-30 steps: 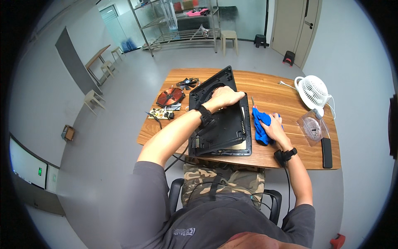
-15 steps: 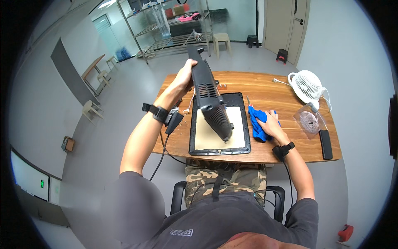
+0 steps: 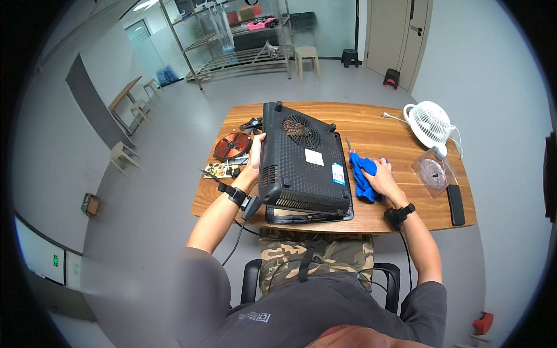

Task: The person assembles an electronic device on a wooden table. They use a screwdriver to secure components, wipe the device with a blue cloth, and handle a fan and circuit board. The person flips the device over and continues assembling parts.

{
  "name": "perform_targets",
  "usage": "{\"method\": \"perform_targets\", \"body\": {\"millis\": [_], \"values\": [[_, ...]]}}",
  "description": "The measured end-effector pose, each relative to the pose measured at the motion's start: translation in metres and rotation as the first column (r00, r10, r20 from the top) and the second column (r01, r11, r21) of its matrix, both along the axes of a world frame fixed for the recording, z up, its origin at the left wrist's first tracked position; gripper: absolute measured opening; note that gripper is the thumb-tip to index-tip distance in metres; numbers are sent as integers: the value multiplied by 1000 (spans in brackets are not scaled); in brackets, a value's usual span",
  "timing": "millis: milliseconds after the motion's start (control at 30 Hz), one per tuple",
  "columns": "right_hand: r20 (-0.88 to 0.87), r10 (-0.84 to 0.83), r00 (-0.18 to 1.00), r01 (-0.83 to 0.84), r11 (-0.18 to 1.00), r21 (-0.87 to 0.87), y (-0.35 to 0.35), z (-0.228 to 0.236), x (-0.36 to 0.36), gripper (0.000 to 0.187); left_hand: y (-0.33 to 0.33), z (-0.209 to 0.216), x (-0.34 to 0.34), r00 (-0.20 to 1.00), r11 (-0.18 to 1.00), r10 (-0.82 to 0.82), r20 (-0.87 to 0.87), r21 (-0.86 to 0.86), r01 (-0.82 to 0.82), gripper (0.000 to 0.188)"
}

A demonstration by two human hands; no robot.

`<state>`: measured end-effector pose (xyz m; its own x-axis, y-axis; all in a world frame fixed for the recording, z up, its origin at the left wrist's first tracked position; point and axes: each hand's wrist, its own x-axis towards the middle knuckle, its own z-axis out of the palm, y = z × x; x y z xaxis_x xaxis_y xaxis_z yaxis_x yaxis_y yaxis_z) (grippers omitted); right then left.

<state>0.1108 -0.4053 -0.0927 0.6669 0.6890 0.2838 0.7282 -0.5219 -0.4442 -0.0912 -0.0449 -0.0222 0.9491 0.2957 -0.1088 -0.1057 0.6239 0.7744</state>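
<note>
A black cover (image 3: pixel 278 165) was held tilted at the centre of the frame by the left grip (image 3: pixel 254 158), closed on its left edge; the fingers were partly hidden by it. Beneath it lay a shallow black tray (image 3: pixel 277 220), in which a strip of pale lining was visible near the lower edge; the rest was covered. A bunched blue cloth (image 3: pixel 363 190), right of centre, was touched by the right grip (image 3: pixel 381 178); whether that was clenched could not be told.

At the right of the desk (image 3: pixel 400 209), a round pale piece (image 3: pixel 430 168) was enclosed in a clear packet (image 3: pixel 422 179), its details blurred. At the far left, a brown box (image 3: pixel 90 204) was seen, its contents too small to tell.

A white sticker (image 3: pixel 314 157) and a blue-and-white sticker (image 3: pixel 338 173) were borne by the cover, their print unreadable. Pale print (image 3: pixel 257 317) was seen on the shirt at the lower edge.
</note>
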Motion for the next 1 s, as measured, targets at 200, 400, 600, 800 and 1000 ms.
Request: {"method": "perform_targets", "body": {"millis": [200, 400, 600, 800, 1000], "values": [[26, -38, 999, 38, 999, 2, 1, -7, 2, 46, 14, -43, 1, 998, 987, -67, 8, -145, 68, 56], [39, -6, 999, 7, 1000, -13, 1, -7, 4, 45, 14, -55, -4, 998, 991, -53, 18, -123, 55, 56], [-2, -43, 999, 43, 998, 42, 0, -3, 5, 42, 26, -43, -21, 980, 998, -52, -190, 21, 57, 47], [-70, -138, 988, 146, 983, 115, 10, 60, 0, 37, 31, -62, -23, 823, 568, 403, -401, 814, 119, 70], [204, -58, 977, 6, 970, 245, 53, 128, -46, 40, -1, -44, -28, 752, 319, 526, -396, 912, 257, 93]]}}
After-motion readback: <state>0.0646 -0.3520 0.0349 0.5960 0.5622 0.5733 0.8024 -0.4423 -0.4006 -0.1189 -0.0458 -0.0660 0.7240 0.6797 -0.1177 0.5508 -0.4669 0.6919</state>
